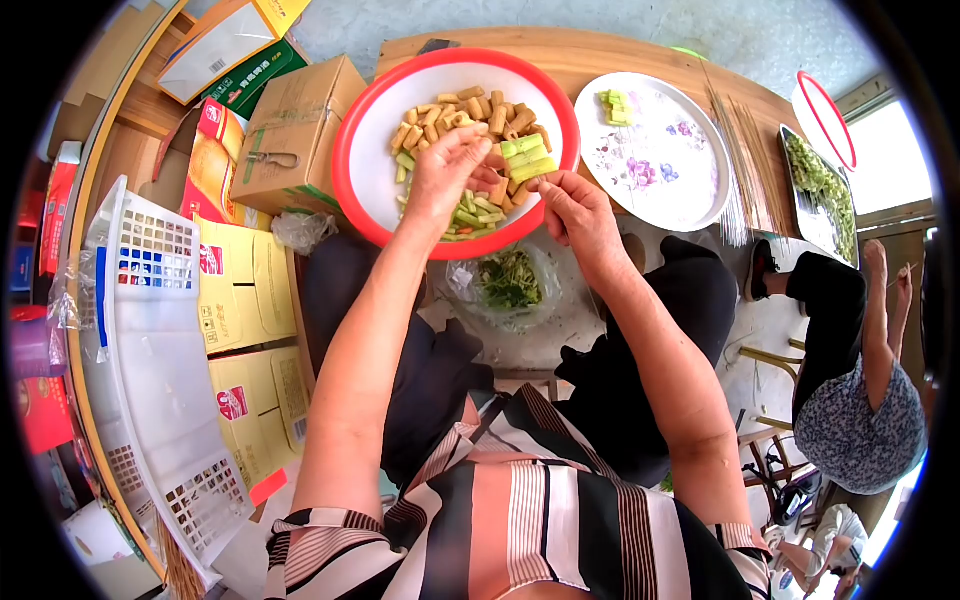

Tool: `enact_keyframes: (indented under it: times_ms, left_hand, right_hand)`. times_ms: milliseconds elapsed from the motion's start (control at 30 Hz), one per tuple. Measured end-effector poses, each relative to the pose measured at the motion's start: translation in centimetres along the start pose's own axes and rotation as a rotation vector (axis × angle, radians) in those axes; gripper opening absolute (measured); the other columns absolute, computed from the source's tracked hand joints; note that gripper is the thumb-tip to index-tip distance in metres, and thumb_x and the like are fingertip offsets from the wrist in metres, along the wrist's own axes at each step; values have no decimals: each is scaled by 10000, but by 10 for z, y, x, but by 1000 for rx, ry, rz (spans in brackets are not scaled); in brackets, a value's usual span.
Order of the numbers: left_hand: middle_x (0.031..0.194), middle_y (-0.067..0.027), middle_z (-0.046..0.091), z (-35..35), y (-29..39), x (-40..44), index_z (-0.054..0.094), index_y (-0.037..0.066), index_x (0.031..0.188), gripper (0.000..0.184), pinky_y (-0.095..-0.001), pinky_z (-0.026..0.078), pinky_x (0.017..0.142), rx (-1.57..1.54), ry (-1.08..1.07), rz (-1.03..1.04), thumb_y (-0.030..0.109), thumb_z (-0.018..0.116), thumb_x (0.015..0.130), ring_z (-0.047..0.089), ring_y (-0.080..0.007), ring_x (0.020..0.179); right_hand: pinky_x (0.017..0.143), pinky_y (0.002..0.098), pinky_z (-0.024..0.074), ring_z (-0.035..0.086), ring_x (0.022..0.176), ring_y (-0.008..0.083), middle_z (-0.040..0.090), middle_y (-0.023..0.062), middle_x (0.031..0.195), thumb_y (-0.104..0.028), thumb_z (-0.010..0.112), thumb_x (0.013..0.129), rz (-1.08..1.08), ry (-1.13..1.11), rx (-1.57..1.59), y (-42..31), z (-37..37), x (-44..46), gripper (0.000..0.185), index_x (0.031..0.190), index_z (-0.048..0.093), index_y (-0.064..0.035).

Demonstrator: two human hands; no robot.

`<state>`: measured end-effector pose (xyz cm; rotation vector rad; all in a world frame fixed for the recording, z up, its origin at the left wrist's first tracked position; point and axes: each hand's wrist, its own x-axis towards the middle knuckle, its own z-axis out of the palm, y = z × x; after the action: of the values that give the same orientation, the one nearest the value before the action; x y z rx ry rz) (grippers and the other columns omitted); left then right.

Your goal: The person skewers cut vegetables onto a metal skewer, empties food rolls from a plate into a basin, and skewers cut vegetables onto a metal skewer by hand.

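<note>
A white basin with a red rim (352,150) holds tan tube-shaped pieces (480,104) and cut green vegetable pieces (472,216). My left hand (450,178) is over the basin with its fingers curled together; whatever is between the fingertips is hidden. At the basin's right rim, my right hand (582,212) pinches the end of a thin skewer, which barely shows. Several light green vegetable chunks (527,158) sit in a row just beyond its fingertips. To the right, a white floral plate (610,185) carries a small group of green chunks (617,107).
Bare thin skewers (745,165) lie right of the plate on the wooden table (400,58). Beyond is a tray of greens (820,190). A bag of leaves (508,280) lies below the basin. Cardboard boxes (298,130) and a white plastic basket (150,330) stand left. Another person (865,410) sits right.
</note>
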<state>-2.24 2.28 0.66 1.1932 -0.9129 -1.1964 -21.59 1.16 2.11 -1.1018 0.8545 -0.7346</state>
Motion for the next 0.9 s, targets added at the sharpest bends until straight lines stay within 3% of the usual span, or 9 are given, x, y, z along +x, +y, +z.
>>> enact_keyframes:
  times_ms: [133, 233, 300, 333, 533, 667, 767, 867, 900]
  left_hand:
    - [897, -103, 651, -24, -4, 11, 562, 3, 1133, 289, -234, 520, 610, 144, 77, -41, 173, 565, 899, 623, -125, 694]
    - [869, -68, 664, -38, -16, 14, 618, 22, 1058, 220, -238, 507, 597, 469, 75, -54, 130, 580, 870, 626, -109, 700]
    - [815, -46, 670, -39, -20, 11, 662, 51, 978, 170, -269, 501, 622, 936, 85, 32, 118, 606, 831, 628, -120, 705]
    - [839, -111, 662, -40, -23, 7, 679, 74, 857, 113, -351, 490, 727, 993, 72, 64, 128, 624, 774, 637, -267, 769]
    - [923, -134, 642, -49, -48, 8, 686, 94, 849, 113, -403, 477, 790, 1409, -8, -22, 144, 630, 764, 598, -303, 918]
    - [952, -143, 633, -55, -66, 8, 689, 105, 848, 113, -409, 470, 810, 1476, -54, 12, 131, 637, 751, 586, -303, 956]
    - [924, -136, 637, -52, -64, 11, 680, 101, 848, 112, -394, 484, 777, 1432, -43, -19, 119, 643, 744, 608, -297, 887]
    - [840, -101, 641, -52, -63, 23, 627, 26, 884, 145, -295, 506, 619, 874, 74, -27, 68, 654, 747, 641, -180, 679]
    - [840, -101, 641, -45, -53, 20, 627, 26, 884, 145, -295, 506, 619, 873, 70, -25, 68, 654, 747, 641, -180, 679]
  right_hand:
    - [443, 196, 270, 345, 465, 40, 408, -47, 539, -185, 509, 918, -12, 9, 2, -2, -3, -2, 171, 913, 599, -40]
    - [441, 194, 267, 337, 462, 38, 402, -50, 537, -184, 506, 919, -14, 13, -2, -5, -5, -5, 174, 919, 599, -37]
    - [439, 192, 264, 333, 460, 38, 398, -52, 535, -183, 505, 919, -19, 13, -1, -6, -7, -6, 176, 921, 599, -35]
    - [437, 191, 262, 330, 457, 37, 396, -53, 534, -183, 504, 920, -18, 15, -7, -7, -8, -7, 178, 919, 598, -33]
    - [435, 191, 261, 334, 454, 35, 404, -51, 532, -181, 504, 922, -17, -3, -2, -9, -12, -11, 179, 915, 595, -27]
    - [437, 192, 264, 340, 456, 35, 414, -47, 533, -182, 508, 922, -8, -15, -20, -10, -14, -13, 178, 922, 598, -28]
    - [440, 193, 273, 343, 455, 36, 418, -48, 530, -185, 511, 922, -13, -25, -1, -12, -16, -16, 179, 919, 597, -29]
    - [441, 192, 281, 354, 457, 37, 428, -47, 531, -183, 511, 920, -15, -22, -3, -13, -17, -17, 175, 902, 597, -31]
    - [441, 192, 281, 354, 457, 37, 428, -47, 531, -183, 511, 920, -16, -18, -3, -13, -18, -18, 175, 902, 597, -31]
